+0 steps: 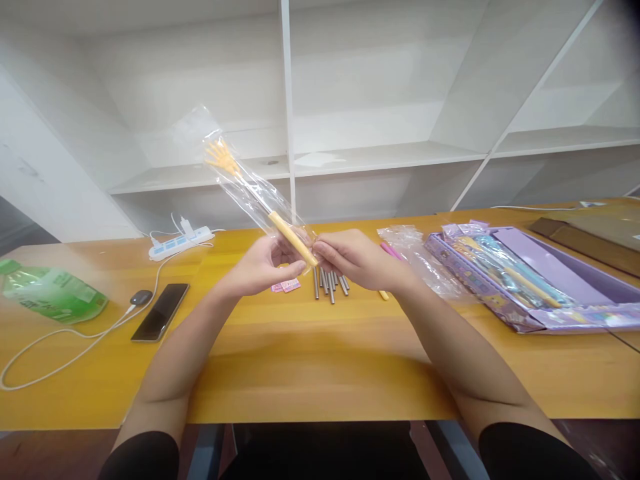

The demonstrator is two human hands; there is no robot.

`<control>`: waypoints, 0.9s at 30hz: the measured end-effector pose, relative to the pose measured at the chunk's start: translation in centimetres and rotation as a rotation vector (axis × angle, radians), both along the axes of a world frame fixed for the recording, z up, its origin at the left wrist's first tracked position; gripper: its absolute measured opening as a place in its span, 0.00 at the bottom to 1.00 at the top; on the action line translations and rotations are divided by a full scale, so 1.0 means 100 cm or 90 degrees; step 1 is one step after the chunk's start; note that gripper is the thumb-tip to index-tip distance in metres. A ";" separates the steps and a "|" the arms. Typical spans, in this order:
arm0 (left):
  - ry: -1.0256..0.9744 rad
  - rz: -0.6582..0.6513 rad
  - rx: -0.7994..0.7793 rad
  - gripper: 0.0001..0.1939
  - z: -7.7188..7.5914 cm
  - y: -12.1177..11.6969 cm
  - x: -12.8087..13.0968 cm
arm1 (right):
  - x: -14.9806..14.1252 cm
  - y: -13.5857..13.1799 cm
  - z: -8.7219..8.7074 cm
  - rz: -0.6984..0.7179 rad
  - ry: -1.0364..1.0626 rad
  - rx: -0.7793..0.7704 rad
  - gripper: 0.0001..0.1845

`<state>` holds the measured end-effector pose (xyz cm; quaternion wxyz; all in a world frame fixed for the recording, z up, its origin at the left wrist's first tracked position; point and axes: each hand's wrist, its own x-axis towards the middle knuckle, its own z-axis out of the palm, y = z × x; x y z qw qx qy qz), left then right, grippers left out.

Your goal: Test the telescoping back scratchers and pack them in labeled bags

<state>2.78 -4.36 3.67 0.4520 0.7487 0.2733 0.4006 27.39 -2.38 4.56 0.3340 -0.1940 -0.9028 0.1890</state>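
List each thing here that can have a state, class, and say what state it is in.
Scratcher: tilted, inside a clear bag
Left hand: holding the bagged scratcher
Right hand: closed at the bag's lower end
Rods: lying loose
Wrappers: crumpled
Box: open, bagged items inside
Phone: flat, screen dark
Bottle: capped
Power strip: plugs inserted
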 end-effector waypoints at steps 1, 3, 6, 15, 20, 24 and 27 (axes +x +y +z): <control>-0.001 0.001 0.001 0.15 0.001 0.000 0.000 | 0.000 0.000 0.001 -0.008 -0.009 0.000 0.25; 0.002 0.004 0.001 0.15 0.002 0.001 0.000 | 0.000 0.000 0.001 -0.021 -0.024 0.002 0.24; 0.013 0.011 -0.003 0.15 0.003 0.003 -0.001 | -0.002 0.003 -0.002 -0.024 -0.019 0.015 0.24; -0.130 0.265 0.056 0.21 0.021 0.022 -0.037 | -0.005 0.012 -0.008 -0.021 -0.027 -0.005 0.12; -0.219 0.345 0.080 0.18 0.033 0.030 -0.054 | -0.013 0.021 -0.017 0.017 -0.156 -0.059 0.09; -0.220 0.412 0.138 0.16 0.033 0.035 -0.058 | -0.020 0.026 -0.024 0.029 -0.290 -0.152 0.07; -0.179 0.446 0.192 0.15 0.029 0.037 -0.060 | -0.026 0.029 -0.033 0.039 -0.389 -0.193 0.08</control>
